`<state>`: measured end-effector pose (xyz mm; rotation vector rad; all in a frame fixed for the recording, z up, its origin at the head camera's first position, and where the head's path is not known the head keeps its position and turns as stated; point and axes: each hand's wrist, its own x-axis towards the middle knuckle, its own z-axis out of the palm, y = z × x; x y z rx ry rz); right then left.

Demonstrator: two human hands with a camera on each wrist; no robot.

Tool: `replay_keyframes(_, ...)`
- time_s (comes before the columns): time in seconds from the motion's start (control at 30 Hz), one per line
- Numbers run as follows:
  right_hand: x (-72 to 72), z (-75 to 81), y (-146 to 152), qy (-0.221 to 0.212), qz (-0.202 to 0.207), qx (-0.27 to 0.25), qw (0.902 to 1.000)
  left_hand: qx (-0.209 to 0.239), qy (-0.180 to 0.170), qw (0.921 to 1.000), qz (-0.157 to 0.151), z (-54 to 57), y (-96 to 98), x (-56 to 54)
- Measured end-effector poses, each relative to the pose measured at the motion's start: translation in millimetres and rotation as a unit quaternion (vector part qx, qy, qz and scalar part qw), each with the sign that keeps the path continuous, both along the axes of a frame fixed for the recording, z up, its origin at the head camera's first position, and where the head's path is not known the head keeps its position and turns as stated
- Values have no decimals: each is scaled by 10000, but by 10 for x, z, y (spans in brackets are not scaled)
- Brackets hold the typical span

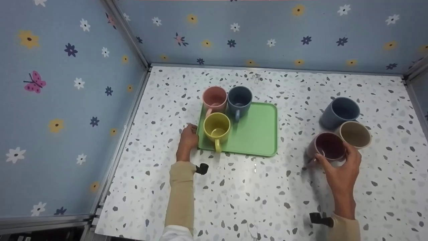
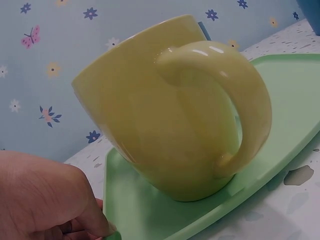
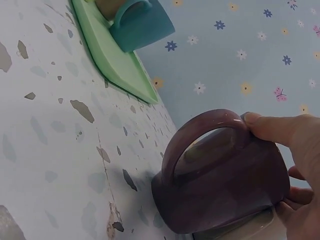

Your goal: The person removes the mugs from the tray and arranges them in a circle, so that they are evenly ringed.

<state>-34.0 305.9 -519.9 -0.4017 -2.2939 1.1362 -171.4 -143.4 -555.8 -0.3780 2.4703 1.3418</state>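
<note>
At the right, my right hand (image 1: 346,167) grips a maroon mug (image 1: 314,147) near its rim, thumb by the handle and fingers on the far side. In the right wrist view the maroon mug (image 3: 225,185) shows its handle facing the camera. My left hand (image 1: 189,138) pinches the left edge of a green tray (image 1: 255,134), with some of its fingers hidden. A yellow mug (image 2: 160,110) stands upright on the tray beside that hand, handle toward the front. Behind it on the tray are a pink mug (image 1: 215,97) and a blue mug (image 1: 239,97).
Right beside the maroon mug stands a beige mug (image 1: 356,134), with a second blue mug (image 1: 339,113) behind it. The speckled white table (image 1: 234,201) meets flowered panels (image 1: 254,36) at the back and left.
</note>
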Motion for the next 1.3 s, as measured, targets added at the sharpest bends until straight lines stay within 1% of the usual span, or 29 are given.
replay_keyframes(0.2,7,77,-39,-516,64,18,9986,-70,79,9999,-53,6,-8,-1)
replay_keyframes(0.27,5,113,-55,-518,81,5,9986,-90,103,9999,-59,5,-7,0)
replay_keyframes(0.33,-8,150,-74,-369,99,14,9993,-75,127,9999,-47,1,-8,-1)
replay_keyframes(0.47,-55,218,-123,107,194,118,9997,-29,99,9999,-15,-14,-9,-12)
replay_keyframes(0.57,-93,272,-180,309,299,189,9989,-45,51,10000,-40,-14,-6,-16)
replay_keyframes(0.77,-214,330,-340,516,628,247,9964,-37,-32,10000,-59,9,4,-8)
replay_keyframes(1.03,-389,389,-646,788,1246,249,9888,-94,48,9999,-62,6,6,-2)
replay_keyframes(1.2,-505,370,-841,943,1596,261,9823,-95,123,9999,-41,-7,1,-8)
replay_keyframes(1.3,-566,336,-941,894,1850,269,9783,-47,128,9999,-31,-11,7,-8)
